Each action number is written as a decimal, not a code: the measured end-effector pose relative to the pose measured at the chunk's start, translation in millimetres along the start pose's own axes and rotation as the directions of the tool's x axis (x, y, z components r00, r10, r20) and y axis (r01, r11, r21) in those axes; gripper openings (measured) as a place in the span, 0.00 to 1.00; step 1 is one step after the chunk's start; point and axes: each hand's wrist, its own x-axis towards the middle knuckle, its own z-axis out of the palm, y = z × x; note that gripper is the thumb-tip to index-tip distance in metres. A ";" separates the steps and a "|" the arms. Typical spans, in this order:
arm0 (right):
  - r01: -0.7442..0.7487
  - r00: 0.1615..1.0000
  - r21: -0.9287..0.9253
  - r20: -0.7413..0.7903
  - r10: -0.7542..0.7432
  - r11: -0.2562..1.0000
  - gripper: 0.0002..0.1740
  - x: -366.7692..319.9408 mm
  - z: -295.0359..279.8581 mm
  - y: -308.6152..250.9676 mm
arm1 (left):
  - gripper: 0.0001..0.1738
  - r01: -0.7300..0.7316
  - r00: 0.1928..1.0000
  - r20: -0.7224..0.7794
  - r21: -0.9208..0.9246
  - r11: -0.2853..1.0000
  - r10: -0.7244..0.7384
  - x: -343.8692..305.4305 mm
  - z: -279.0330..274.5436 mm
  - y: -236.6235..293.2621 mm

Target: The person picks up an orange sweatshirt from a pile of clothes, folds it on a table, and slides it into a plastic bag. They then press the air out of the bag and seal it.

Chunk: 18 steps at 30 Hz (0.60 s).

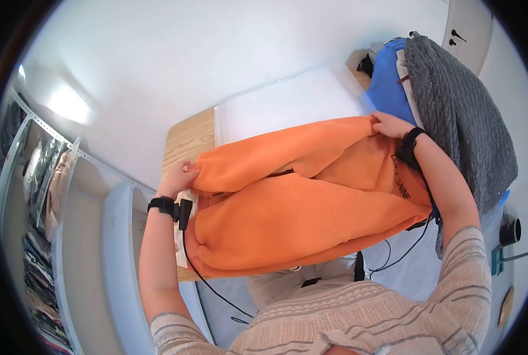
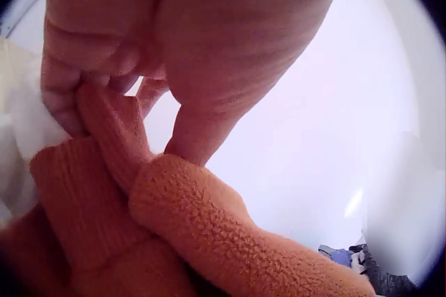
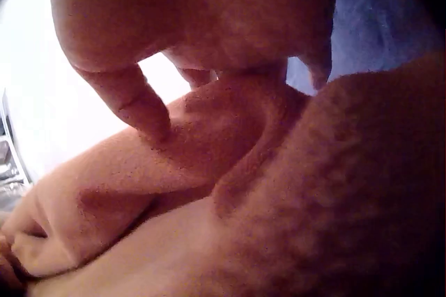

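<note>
An orange sweatshirt (image 1: 270, 207) is spread sideways between my two hands, with dark lettering at its right part. At its left end, my left hand (image 1: 181, 176) grips the upper corner. The left wrist view shows those fingers curled round a ribbed edge (image 2: 115, 126), beside a folded strip of fuzzy orange cloth (image 2: 188, 199). At the upper right, my right hand (image 1: 392, 125) pinches the sweatshirt's top edge. In the right wrist view its thumb and fingers (image 3: 143, 105) press into the bunched cloth (image 3: 216, 123).
Behind the sweatshirt, a clear plastic sheet (image 1: 287, 100) lies on a wooden table (image 1: 187, 139). To the right hang or lie a grey knitted cloth (image 1: 459, 112) and a blue garment (image 1: 388, 77). Shelves (image 1: 80, 236) with clothes stand at left. A black cable (image 1: 210, 287) trails from my left wrist.
</note>
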 end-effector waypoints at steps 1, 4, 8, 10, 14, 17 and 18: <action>0.036 0.999 -0.037 0.025 -0.035 0.999 0.11 -4.8 -1.1 -12.3 | 0.37 -0.052 0.998 -0.026 -0.050 0.997 0.051 0.3 1.7 -4.6; 0.103 0.994 0.190 0.003 -0.105 0.976 0.16 -1.9 -1.4 -16.4 | 0.35 -0.125 0.992 -0.054 -0.138 0.983 0.118 -0.2 2.2 -13.8; 0.007 0.999 0.381 0.037 -0.022 0.924 0.17 7.9 -15.6 -6.5 | 0.30 -0.182 0.981 -0.136 -0.411 0.893 0.137 5.8 -13.5 -20.8; 0.030 0.999 0.134 -0.015 -0.028 0.991 0.15 12.3 -7.7 -1.0 | 0.29 -0.180 0.978 -0.183 -0.511 0.840 0.098 4.6 -11.0 -23.7; 0.202 0.704 -0.686 -0.395 -0.590 0.699 0.10 -7.3 30.1 -51.4 | 0.27 -0.446 0.803 -0.375 0.137 0.884 0.463 -13.1 9.4 2.3; 0.377 0.904 -0.460 -0.007 -0.427 0.804 0.10 -52.3 70.1 -132.3 | 0.28 -0.652 0.692 -0.128 0.310 0.692 0.710 -49.2 31.5 37.9; 0.435 0.900 -0.388 0.147 -0.411 0.813 0.10 -59.1 84.0 -143.8 | 0.29 -0.695 0.683 0.023 0.329 0.640 0.730 -58.0 36.5 44.2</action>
